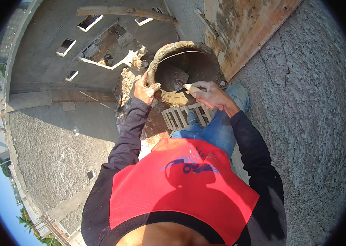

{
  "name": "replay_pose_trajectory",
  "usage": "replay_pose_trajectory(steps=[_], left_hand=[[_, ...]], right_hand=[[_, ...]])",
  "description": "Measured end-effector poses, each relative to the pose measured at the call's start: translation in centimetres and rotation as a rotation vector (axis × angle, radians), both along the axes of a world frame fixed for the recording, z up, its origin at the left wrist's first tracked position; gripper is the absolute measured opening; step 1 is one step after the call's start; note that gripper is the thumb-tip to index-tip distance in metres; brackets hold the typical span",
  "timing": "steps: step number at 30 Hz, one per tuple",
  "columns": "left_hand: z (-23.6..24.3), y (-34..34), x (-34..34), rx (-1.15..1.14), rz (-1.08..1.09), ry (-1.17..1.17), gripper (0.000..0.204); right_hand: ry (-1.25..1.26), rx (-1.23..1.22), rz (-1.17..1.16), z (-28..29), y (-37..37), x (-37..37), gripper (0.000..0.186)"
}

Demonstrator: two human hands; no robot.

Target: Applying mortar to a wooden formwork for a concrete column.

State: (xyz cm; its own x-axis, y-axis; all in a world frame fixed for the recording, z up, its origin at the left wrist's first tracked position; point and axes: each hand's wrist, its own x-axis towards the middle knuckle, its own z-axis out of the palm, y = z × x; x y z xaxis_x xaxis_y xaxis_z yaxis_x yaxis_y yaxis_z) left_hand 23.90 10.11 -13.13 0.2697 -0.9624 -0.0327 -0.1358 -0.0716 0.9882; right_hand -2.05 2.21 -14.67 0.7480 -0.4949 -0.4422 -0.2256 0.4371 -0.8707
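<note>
My left hand (144, 88) grips the left rim of a round, mortar-crusted bucket (157, 58), fingers wrapped over its edge, with a thin wire handle arching across the top. My right hand (208, 97) is closed around the pale handle of a trowel (192, 89) at the bucket's near right rim. The trowel's metal blade points into the bucket's dark interior, where its outline is hard to make out. Below the bucket, my jeans-clad legs (232, 106) show beside a slatted wooden piece (175, 119).
A stained wooden board (242, 28) leans at upper right beside a rough plastered wall (312, 123). Grey concrete walls (50, 57) with small openings stand left and far. Broken rubble (126, 84) lies left of the bucket. A curved plank (124, 11) crosses the top.
</note>
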Motion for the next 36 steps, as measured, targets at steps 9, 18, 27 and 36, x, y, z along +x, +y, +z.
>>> replay_pose_trajectory(steps=[9, 18, 27, 36], left_hand=[[-6.5, 3.5, 2.1, 0.084, 0.587, 0.596, 0.043], [-7.8, 6.9, 2.8, 0.1, 0.786, 0.494, 0.047], [-11.4, 8.5, 2.3, 0.064, 0.728, 0.422, 0.038], [-8.8, 1.3, -2.2, 0.017, 0.279, -0.062, 0.06]], right_hand=[[-0.263, -0.017, -0.071, 9.5, 0.9, 0.4, 0.045], [-1.3, 0.313, -0.425, 22.8, -5.4, -3.4, 0.033], [-0.457, -0.211, -0.437, 15.0, -0.2, -1.6, 0.041], [0.613, -1.226, -0.073, -2.1, 3.1, 3.4, 0.032]])
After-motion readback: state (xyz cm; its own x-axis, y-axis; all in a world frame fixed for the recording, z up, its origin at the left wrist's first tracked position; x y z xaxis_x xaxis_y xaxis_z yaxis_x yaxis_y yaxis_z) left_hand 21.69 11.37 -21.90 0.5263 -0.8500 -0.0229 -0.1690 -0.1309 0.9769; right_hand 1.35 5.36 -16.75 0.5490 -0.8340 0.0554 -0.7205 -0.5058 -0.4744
